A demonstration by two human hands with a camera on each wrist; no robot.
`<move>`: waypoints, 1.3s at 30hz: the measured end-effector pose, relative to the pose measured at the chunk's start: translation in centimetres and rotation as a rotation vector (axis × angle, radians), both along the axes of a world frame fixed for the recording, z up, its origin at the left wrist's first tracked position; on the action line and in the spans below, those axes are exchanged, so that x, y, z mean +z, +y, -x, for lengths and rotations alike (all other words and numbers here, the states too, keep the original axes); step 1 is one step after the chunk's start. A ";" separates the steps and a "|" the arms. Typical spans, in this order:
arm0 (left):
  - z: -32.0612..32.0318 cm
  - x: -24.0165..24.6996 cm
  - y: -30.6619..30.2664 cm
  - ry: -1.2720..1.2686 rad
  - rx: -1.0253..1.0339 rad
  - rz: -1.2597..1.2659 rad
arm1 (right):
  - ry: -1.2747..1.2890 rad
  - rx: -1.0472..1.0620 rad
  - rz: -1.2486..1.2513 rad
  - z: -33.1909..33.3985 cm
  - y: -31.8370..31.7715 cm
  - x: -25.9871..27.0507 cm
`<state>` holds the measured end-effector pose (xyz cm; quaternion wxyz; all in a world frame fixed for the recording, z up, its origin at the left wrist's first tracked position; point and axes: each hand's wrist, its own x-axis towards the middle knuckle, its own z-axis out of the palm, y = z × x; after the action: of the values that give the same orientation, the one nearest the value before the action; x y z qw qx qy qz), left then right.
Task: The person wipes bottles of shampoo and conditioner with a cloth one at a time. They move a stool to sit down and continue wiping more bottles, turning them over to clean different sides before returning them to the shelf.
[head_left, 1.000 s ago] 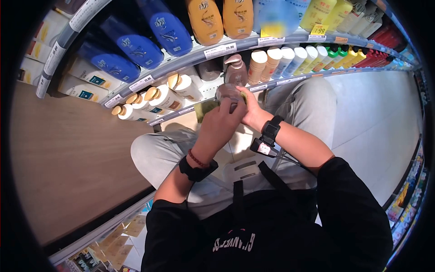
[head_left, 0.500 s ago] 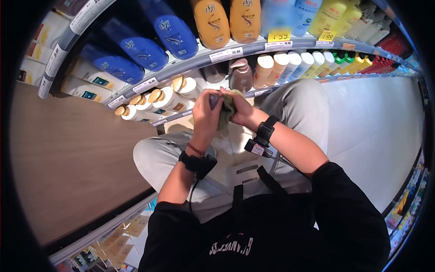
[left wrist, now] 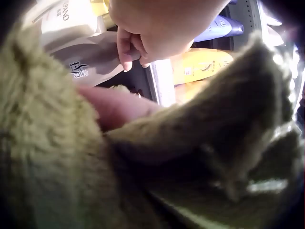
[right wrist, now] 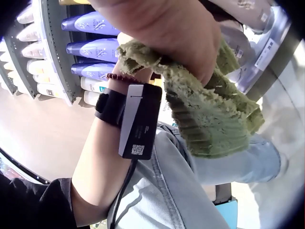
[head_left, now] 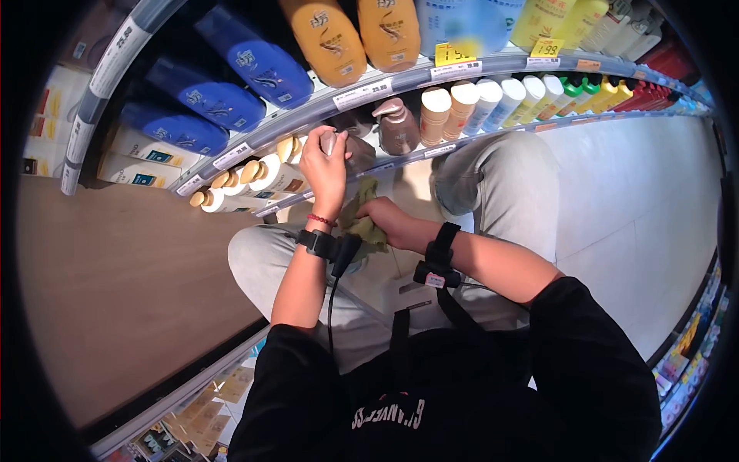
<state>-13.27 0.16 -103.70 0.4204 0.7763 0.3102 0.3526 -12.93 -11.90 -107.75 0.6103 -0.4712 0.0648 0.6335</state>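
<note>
My left hand point(head_left: 323, 171) is at the lower shelf, gripping a brownish-grey pump bottle point(left wrist: 88, 59) around its pump end. In the head view this bottle's body point(head_left: 359, 156) shows just right of the fingers. My right hand point(head_left: 395, 223) holds a bunched green cloth point(head_left: 365, 219) below and in front of the shelf. In the right wrist view the cloth point(right wrist: 205, 112) hangs in folds from the fist. The same cloth fills much of the left wrist view, close to the lens. A similar brown pump bottle point(head_left: 398, 129) stands to the right.
White bottles with gold pumps point(head_left: 265, 171) stand left on the lower shelf; cylindrical bottles point(head_left: 435, 115) line its right. The upper shelf edge point(head_left: 362, 94) overhangs, bearing blue bottles point(head_left: 246, 63) and orange bottles point(head_left: 323, 38). My knees point(head_left: 265, 262) flank the work.
The hands have come apart. My left hand has carried the pump bottle up and left to the shelf; my right hand has drawn back lower with the cloth.
</note>
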 end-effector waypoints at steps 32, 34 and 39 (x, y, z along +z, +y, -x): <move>-2.1 -4.9 3.4 -0.184 -0.148 0.552 | -0.183 0.025 -0.021 -1.2 -0.4 1.7; -2.2 -4.8 3.4 -0.215 -0.161 0.616 | -0.162 0.031 -0.014 -1.4 -0.5 1.8; -2.3 -4.6 3.2 -0.237 -0.197 0.701 | -0.185 0.011 -0.032 -1.2 -0.5 1.9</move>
<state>-10.94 3.33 -108.31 0.7252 0.5655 0.2849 0.2704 -11.70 -12.37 -105.89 0.6174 -0.5184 -0.0046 0.5916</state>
